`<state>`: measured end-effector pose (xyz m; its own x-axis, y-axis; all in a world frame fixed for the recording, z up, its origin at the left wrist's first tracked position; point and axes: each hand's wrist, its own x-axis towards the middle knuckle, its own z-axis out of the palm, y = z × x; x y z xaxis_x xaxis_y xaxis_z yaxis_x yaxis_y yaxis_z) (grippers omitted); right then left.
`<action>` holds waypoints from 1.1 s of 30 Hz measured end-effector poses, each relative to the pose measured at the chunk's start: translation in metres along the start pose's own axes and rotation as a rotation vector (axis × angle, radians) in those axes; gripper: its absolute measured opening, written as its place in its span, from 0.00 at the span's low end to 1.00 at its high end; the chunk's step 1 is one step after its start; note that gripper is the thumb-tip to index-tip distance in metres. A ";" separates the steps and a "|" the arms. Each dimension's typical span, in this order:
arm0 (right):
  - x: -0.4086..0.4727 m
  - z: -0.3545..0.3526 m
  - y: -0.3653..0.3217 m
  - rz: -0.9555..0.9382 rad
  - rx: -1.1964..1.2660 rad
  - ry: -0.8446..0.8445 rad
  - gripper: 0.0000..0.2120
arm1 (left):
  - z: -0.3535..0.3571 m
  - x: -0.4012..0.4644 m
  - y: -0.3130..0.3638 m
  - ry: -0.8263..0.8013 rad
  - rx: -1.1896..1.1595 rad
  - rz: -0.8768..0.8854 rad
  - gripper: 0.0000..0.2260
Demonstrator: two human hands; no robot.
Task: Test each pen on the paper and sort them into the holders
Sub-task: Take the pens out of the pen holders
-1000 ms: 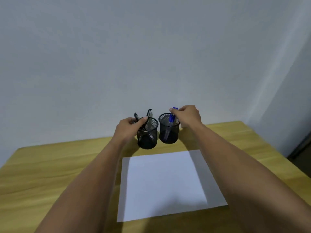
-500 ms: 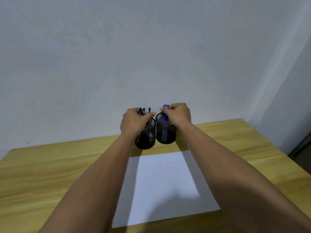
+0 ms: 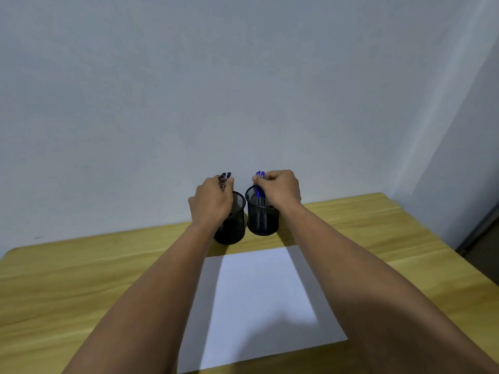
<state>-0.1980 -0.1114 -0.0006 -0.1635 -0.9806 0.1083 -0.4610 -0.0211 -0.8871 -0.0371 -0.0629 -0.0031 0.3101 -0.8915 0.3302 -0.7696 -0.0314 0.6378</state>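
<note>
L hand (image 3: 212, 202) grips bunch of black pens (image 3: 225, 178) over left black mesh holder (image 3: 234, 225); R hand (image 3: 279, 188) grips blue pens (image 3: 260, 184), apparently partly inside right black mesh holder (image 3: 261, 221). White paper sheet (image 3: 259, 298) lies nearer on the yellow wooden table (image 3: 81, 279).

Black wire-mesh holders (image 3: 263, 217), matt white paper (image 3: 259, 298), smooth wooden table (image 3: 81, 279).

Hidden and cut-off parts

The left hand (image 3: 212, 202) covers much of the left holder (image 3: 234, 225); the pen (image 3: 225, 179) count there cannot be told.
</note>
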 end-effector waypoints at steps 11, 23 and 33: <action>-0.026 -0.044 -0.052 -0.126 0.213 0.141 0.10 | -0.048 -0.001 0.043 0.134 -0.359 0.064 0.19; -0.117 -0.091 -0.164 -0.318 0.324 -0.077 0.08 | -0.193 -0.038 0.071 0.008 -0.155 -0.020 0.18; -0.194 0.031 -0.122 -0.069 0.129 -0.444 0.16 | -0.204 -0.097 -0.049 -0.181 -0.011 -0.308 0.17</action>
<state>-0.0827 0.0752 0.0724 0.2662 -0.9639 -0.0083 -0.3408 -0.0861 -0.9362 0.0845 0.1172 0.0756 0.4220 -0.9066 -0.0062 -0.6490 -0.3069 0.6961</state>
